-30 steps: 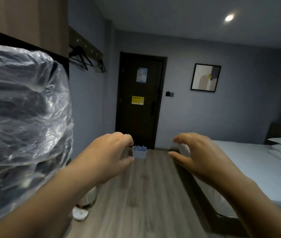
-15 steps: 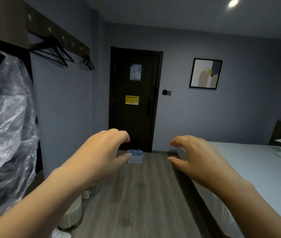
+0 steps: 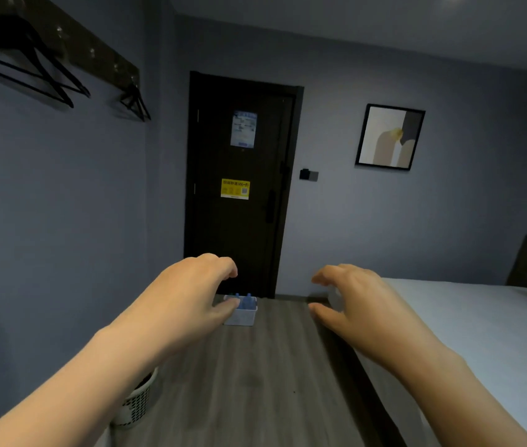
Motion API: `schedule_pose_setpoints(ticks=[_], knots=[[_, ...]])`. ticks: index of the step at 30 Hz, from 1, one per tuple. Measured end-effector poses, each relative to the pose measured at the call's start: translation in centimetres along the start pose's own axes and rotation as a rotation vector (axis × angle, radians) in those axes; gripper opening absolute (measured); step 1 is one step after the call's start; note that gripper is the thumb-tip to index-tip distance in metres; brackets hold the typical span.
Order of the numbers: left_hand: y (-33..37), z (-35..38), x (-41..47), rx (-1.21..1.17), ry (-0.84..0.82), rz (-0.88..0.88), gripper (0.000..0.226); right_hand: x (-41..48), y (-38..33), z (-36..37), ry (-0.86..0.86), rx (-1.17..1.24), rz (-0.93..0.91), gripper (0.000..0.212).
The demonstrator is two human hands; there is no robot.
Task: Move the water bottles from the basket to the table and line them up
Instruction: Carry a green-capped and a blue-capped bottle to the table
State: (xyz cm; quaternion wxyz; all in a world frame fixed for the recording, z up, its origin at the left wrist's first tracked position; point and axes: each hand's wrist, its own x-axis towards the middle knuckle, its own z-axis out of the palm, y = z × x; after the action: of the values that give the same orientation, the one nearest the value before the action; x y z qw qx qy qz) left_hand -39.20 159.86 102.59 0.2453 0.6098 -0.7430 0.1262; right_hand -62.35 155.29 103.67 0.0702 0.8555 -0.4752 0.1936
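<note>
Dim bedroom: a wood floor (image 3: 249,382) runs under both hands to a dark door (image 3: 239,221); a bed (image 3: 468,324) lies to their right. The left hand (image 3: 191,295) and right hand (image 3: 357,301) are half-curled and empty. The white basket (image 3: 243,316) of water bottles (image 3: 249,300) sits beyond the left thumb.

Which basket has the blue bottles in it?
The small white basket on the floor before the dark door; blue bottle tops stick out of it. The lattice bin by the left wall shows none.
</note>
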Motion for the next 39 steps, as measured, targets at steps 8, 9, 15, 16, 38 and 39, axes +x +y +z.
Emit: schedule_pose_setpoints(ticks=[8, 9, 15, 16, 38, 39], knots=[[-5.4, 8.9, 12.0, -0.009, -0.076, -0.009, 0.039, 12.0, 6.9, 7.3, -0.04, -0.003, 0.031, 0.042], [-6.1, 10.1, 13.5, -0.006, -0.081, -0.013, 0.039, 13.6, 7.9, 8.3, -0.041, 0.0, 0.03, 0.041], [-9.4, 16.2, 24.0, -0.008, -0.087, -0.032, 0.039, 24.3, 14.6, 13.2, -0.023, 0.036, 0.015, 0.042], [-9.9, 16.9, 25.9, -0.004, -0.086, -0.038, 0.039, 26.2, 15.8, 13.8, -0.023, 0.033, 0.014, 0.043], [-33.3, 35.9, 58.1, -0.037, -0.09, -0.139, 0.041, 65.9, 27.3, 31.7, -0.07, 0.05, 0.0, 0.042], [-34.7, 36.6, 59.5, -0.034, -0.096, -0.135, 0.041, 67.8, 27.4, 32.6, -0.081, 0.057, 0.007, 0.042]])
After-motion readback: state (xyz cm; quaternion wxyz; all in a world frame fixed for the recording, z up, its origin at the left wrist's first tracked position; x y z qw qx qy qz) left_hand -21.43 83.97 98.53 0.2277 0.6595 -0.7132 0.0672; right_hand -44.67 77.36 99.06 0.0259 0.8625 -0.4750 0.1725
